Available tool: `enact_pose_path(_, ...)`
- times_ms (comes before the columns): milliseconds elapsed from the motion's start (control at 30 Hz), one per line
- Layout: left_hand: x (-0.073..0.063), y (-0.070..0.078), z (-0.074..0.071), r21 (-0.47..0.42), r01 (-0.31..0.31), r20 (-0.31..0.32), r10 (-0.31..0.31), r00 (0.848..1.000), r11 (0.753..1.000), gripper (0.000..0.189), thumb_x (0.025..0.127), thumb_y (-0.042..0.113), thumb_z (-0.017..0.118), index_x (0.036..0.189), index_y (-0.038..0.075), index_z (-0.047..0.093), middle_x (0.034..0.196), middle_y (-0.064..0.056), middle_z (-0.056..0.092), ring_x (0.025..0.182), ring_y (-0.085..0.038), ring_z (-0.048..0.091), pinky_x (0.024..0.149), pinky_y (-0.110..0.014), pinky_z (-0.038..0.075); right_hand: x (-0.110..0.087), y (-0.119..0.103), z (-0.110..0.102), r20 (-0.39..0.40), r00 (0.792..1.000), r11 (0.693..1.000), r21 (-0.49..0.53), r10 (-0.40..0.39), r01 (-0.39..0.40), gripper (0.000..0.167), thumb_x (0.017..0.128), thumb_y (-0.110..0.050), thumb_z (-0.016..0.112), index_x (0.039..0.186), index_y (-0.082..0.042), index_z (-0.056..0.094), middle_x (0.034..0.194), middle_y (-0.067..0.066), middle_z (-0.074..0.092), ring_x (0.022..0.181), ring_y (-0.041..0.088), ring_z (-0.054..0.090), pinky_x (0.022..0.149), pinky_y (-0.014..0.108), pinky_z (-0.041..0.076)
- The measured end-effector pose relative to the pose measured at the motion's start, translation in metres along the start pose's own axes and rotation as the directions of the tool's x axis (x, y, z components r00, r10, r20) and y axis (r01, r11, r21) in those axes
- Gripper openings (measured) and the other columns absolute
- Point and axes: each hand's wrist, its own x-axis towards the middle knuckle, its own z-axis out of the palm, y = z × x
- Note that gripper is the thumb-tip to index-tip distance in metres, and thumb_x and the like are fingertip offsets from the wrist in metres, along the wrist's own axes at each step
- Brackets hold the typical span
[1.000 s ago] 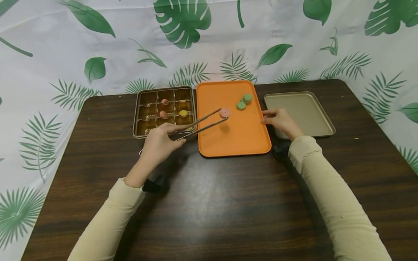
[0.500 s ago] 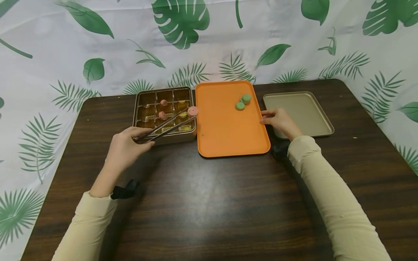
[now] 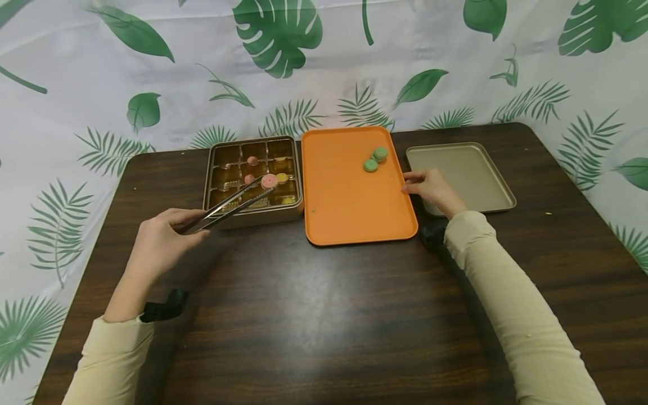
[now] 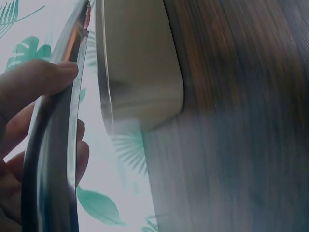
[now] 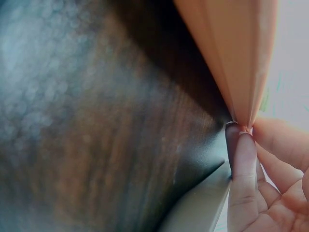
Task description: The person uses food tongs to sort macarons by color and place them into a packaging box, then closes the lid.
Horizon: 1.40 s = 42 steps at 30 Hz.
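My left hand (image 3: 164,239) grips metal tongs (image 3: 230,206), whose tips hold a pink macaron (image 3: 269,181) over the divided gold box (image 3: 263,216). Inside the box, pink sweets (image 3: 252,161) and yellow ones (image 3: 282,178) sit in some compartments. The left wrist view shows thumb and fingers around the tongs (image 4: 53,140), beside the box's outer wall (image 4: 140,58). On the orange tray (image 3: 354,208), green macarons (image 3: 379,153) lie near the back right. With thumb and fingers, my right hand (image 3: 432,190) pinches that tray's right edge, as the right wrist view (image 5: 263,186) confirms.
A flat gold tray (image 3: 466,166), perhaps a lid, lies right of the orange tray, partly behind my right hand. Box and trays line the back of the dark wooden table (image 3: 314,315). A leaf-patterned cloth (image 3: 202,50) hangs behind.
The left hand has carried the pink macaron in the tongs leftward, from above the orange tray to above the box. My right hand stays at the tray's edge.
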Motion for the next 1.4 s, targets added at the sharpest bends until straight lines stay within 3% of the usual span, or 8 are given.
enact_pose_path(200,-0.005,-0.011,-0.006,0.016,0.021,0.024,-0.021,0.999,1.000,0.038,0.082,0.016,0.074,0.117,0.002,0.068,0.114,-0.022,0.066,0.101,-0.040,0.062,0.080,-0.054,0.048,0.001,0.001,-0.001,-0.002,1.000,1.000,-0.007,-0.003,0.003,0.047,0.094,-0.011,0.059,0.137,0.005,0.048,0.120,0.025,0.058,0.110,0.035,0.057,0.101,0.045,0.046)
enact_pose_path(600,-0.008,-0.016,-0.012,0.042,0.039,0.034,-0.041,0.999,0.998,0.041,0.082,0.018,0.075,0.119,0.002,0.067,0.115,-0.025,0.065,0.098,-0.042,0.063,0.077,-0.056,0.048,-0.001,0.001,-0.001,0.004,1.000,1.000,0.020,-0.004,0.004,0.050,0.092,-0.015,0.062,0.137,0.004,0.049,0.122,0.026,0.057,0.113,0.037,0.054,0.104,0.047,0.042)
enact_pose_path(767,-0.006,-0.016,-0.011,0.040,0.059,0.039,-0.060,0.997,0.997,0.043,0.082,0.021,0.075,0.120,0.002,0.066,0.117,-0.025,0.064,0.100,-0.043,0.062,0.077,-0.056,0.048,0.000,0.005,-0.004,0.006,0.999,0.998,0.052,-0.036,0.035,0.054,0.089,-0.023,0.068,0.134,0.002,0.053,0.112,0.019,0.061,0.106,0.030,0.057,0.099,0.043,0.046)
enact_pose_path(867,-0.005,-0.015,-0.009,0.032,0.065,0.038,-0.066,0.997,0.997,0.044,0.082,0.021,0.075,0.121,0.003,0.065,0.117,-0.025,0.064,0.100,-0.042,0.062,0.077,-0.054,0.048,0.000,0.004,-0.004,0.000,1.000,0.999,0.041,-0.023,0.023,0.052,0.090,-0.019,0.066,0.135,0.002,0.052,0.117,0.022,0.060,0.109,0.033,0.056,0.100,0.043,0.046)
enact_pose_path(1100,0.004,-0.002,0.003,-0.015,0.064,0.024,-0.063,0.998,0.998,0.047,0.081,0.021,0.075,0.122,0.001,0.064,0.116,-0.026,0.063,0.101,-0.042,0.062,0.080,-0.054,0.049,0.000,0.000,-0.001,-0.001,1.000,1.000,-0.001,0.010,-0.010,0.049,0.094,-0.013,0.060,0.138,0.004,0.047,0.128,0.029,0.053,0.117,0.039,0.052,0.106,0.048,0.040)
enact_pose_path(1400,0.018,0.030,0.027,-0.100,0.107,0.017,-0.106,0.994,0.989,0.047,0.083,0.018,0.073,0.126,0.003,0.063,0.121,-0.023,0.061,0.105,-0.040,0.062,0.084,-0.053,0.050,0.003,0.002,-0.001,0.003,1.000,1.000,0.005,0.008,-0.008,0.049,0.094,-0.012,0.059,0.138,0.004,0.048,0.128,0.029,0.053,0.118,0.040,0.052,0.107,0.048,0.040)
